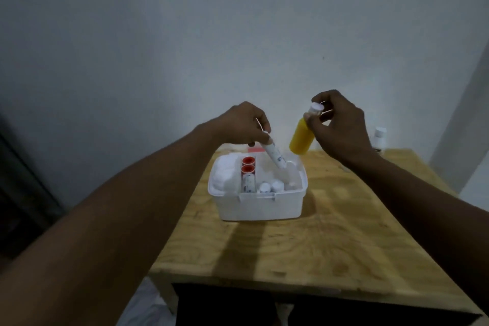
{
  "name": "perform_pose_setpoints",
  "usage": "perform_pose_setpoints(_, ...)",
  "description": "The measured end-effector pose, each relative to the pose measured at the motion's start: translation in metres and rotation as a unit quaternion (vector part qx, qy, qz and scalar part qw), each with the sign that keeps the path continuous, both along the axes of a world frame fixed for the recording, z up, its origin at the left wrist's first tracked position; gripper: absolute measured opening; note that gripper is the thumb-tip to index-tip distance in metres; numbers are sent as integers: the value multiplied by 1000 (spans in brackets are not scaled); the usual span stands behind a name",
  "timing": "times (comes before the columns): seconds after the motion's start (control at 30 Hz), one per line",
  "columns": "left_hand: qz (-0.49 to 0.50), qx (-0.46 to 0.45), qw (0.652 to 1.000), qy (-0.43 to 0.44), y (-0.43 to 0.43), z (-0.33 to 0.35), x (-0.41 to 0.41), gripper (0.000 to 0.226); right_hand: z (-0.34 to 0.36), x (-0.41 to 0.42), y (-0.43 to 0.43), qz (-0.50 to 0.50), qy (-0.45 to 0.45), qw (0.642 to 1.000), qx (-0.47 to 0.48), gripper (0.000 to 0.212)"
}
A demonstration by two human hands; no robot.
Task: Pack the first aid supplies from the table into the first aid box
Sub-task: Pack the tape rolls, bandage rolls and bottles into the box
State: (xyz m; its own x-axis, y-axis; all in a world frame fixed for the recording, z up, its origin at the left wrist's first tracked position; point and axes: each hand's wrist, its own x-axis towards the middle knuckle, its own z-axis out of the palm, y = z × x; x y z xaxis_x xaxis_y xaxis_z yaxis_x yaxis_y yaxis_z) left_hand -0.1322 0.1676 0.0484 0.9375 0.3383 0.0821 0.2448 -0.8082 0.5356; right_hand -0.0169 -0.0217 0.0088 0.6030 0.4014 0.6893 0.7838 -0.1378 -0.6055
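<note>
Below the fingertips of the left hand hangs a white tube, pinched at its upper end and tilted so that its lower end already dips past the rim of the first aid box; holding it by the top seems meant to leave the fingers clear of the crowded interior while the tube is steered into the open space on the box's right side. Just beneath and to the left of those fingers, inside the box, stand two red-capped containers, with another white tube and two white-capped bottles nearer the front wall and white padding along the left wall, so the free room lies directly under the tube's tip. To the right, the right hand is closed around the neck and white cap of a yellow bottle, which slants down from the fingers toward the box's far right corner without touching it; gripping at the cap probably lets the body go in first once the tube is settled. Well beyond the right hand's knuckles, a white bottle waits at the far edge of the wooden table, not yet packed. Judging by this, the packing is well along, with these three items left.
</note>
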Motion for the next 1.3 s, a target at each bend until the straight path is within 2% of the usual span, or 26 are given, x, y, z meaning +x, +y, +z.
perform_pose_setpoints(0.13, -18, 71, 996, 51, -2, -27, -3, 26, -22, -8, 15, 28, 7, 999, -43, 20)
perform_pose_setpoints(0.3, -50, 104, 986, 120, -1, -46, -1, 30, -44, -15, 28, 58, -11, 989, -135, 21)
perform_pose_setpoints(0.57, -71, 74, 981, 163, 1, -49, 1, 25, -55, -22, 38, 98, 1, 958, -270, 31)
perform_pose_setpoints(0.77, -72, 33, 976, 201, 2, -48, 3, 25, -45, -17, 37, 139, 65, 945, -290, 31)
perform_pose_setpoints(0.93, -43, 19, 980, 193, 5, -46, 4, 42, -41, -15, 37, 147, 97, 937, -302, 33)
perform_pose_setpoints(1.13, -46, 21, 980, 194, 7, -47, 6, 23, -43, -12, 38, 138, 105, 938, -301, 28)
perform_pose_setpoints(1.3, -55, 27, 979, 194, 4, -48, 7, 21, -43, -12, 40, 143, 108, 934, -309, 26)
